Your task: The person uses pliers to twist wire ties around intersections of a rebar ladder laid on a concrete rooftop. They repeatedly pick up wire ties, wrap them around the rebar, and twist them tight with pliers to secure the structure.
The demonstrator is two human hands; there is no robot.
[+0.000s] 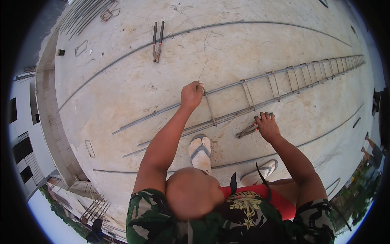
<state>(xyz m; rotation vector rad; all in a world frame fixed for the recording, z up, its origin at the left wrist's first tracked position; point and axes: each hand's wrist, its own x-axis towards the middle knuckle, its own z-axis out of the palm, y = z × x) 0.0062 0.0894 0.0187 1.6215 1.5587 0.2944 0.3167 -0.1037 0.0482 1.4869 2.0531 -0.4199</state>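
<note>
A long reinforcement cage [294, 77] of grey steel bars and wire-thick stirrups lies on the concrete, stretching to the far right. My left hand [191, 96] is closed at the upper corner of its nearest stirrup [210, 109], fingertips pinched together. What they pinch is too small to make out; a thin wire-like line [205, 49] runs away from there. My right hand [267, 127] grips a pair of pincers [245, 131] with orange marks on the handles. Their dark jaws point left, just on the near side of the cage.
Another pair of long-handled pincers [157, 44] lies across a long loose bar [122, 59] farther off. Loose stirrups [89, 149] and a bundle of bars [83, 16] are at left. A low parapet [57, 118] borders the slab. My sandalled feet [200, 152] stand beside the cage; a person [374, 152] is at far right.
</note>
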